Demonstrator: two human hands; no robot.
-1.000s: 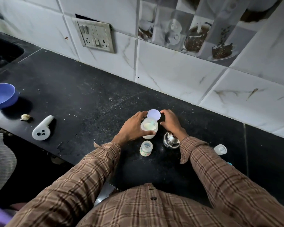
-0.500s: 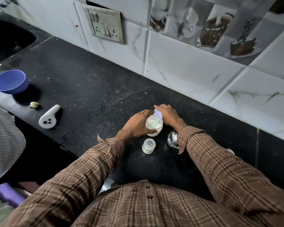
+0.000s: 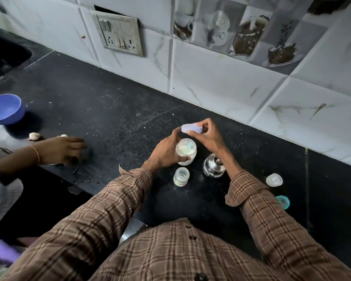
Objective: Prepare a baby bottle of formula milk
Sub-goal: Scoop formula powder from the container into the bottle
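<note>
Lid [image 3: 191, 128] pinched by fingers [image 3: 198, 133] (right).

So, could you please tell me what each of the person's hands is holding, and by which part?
The left hand grips the open formula jar round its side. The right hand pinches the lilac lid by its rim, above the jar.

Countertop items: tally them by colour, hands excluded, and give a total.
Purple: 2, the bowl and the lid held above the jar
White or clear: 4, the open powder jar, the baby bottle, the clear cap, a small white lump
Silver: 1, the steel pot
Teal: 1, the ring
Total: 8
</note>
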